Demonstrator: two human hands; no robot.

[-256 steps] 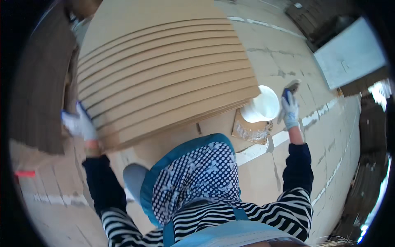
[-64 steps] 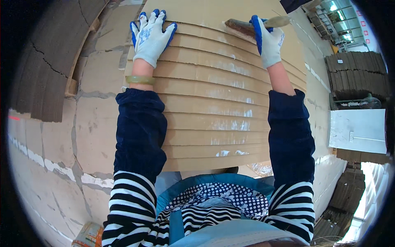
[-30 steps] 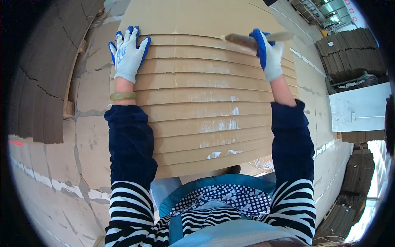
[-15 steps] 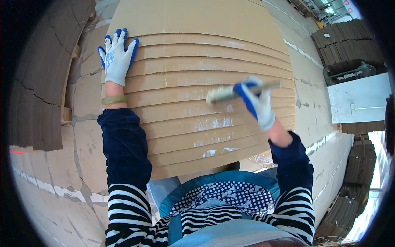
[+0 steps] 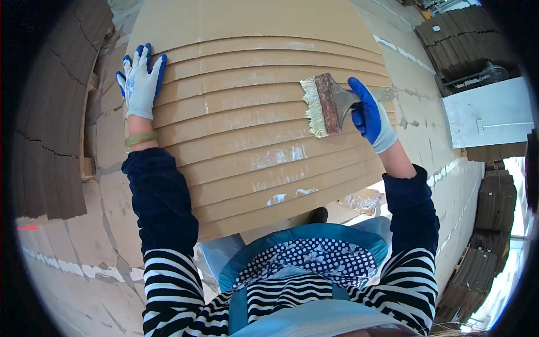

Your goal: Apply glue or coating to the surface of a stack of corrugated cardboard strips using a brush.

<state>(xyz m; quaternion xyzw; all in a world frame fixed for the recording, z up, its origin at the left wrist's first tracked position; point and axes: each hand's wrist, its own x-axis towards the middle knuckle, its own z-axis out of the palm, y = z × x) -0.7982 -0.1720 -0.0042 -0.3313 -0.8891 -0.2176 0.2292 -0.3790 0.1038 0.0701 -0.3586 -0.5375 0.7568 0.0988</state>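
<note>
Wide flat paintbrush (image 5: 327,105), pale bristles pointing left, over staggered brown cardboard sheets (image 5: 252,140), white-streaked

The staggered brown cardboard sheets (image 5: 247,129) carry whitish streaks; the wide flat brush (image 5: 327,105) has pale yellow bristles and a rusty brown band. Both gloves, left (image 5: 140,81) and right (image 5: 369,116), are blue and white; sleeves navy, then black-and-white stripes

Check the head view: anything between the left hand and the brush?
Only fanned cardboard sheets with pale smears between left hand and brush; head view shows it.
</note>
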